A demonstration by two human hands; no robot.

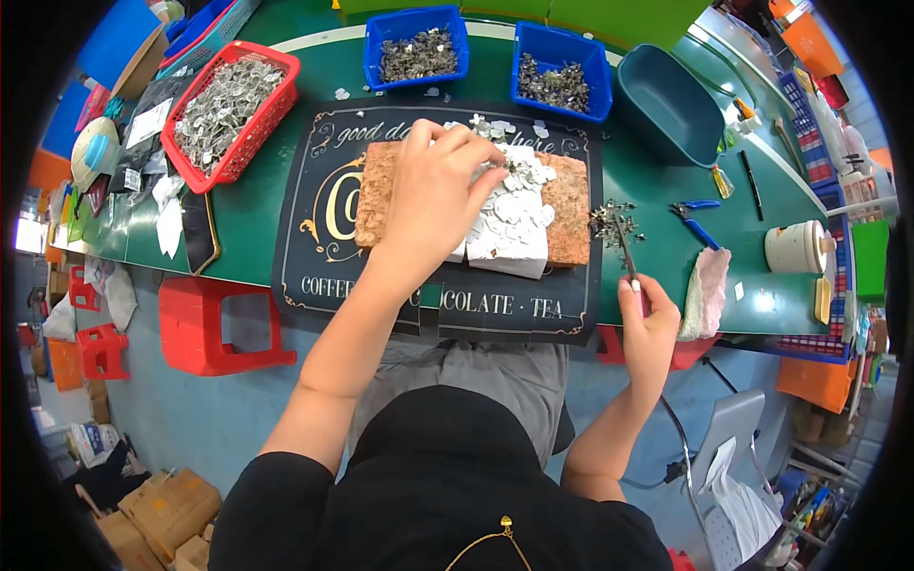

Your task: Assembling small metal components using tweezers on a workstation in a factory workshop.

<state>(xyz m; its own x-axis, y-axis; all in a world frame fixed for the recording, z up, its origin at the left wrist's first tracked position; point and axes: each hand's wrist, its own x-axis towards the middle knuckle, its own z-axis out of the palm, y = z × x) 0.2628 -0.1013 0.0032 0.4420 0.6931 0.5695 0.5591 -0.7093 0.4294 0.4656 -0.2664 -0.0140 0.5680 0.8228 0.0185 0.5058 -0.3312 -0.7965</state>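
My left hand (440,186) is bent over a white block (505,249), its thumb and fingers drawn together above small flat silvery-white pieces (519,205). Whatever may be between those fingertips is too small to make out. The flat pieces cover the top of the block, which rests between two rough reddish-brown bricks (569,214). My right hand (649,319) grips a pair of slim dark tweezers (627,257). Their tips point into a little heap of small metal parts (609,225) at the right edge of the black printed mat (319,228).
A red basket (249,157) of metal pieces stands at left. Two blue bins (416,84) (562,107) of small parts and a dark green tub (666,105) line the back. Blue-handled pliers (698,224), a pink cloth (706,295) and a white round container (795,247) lie right.
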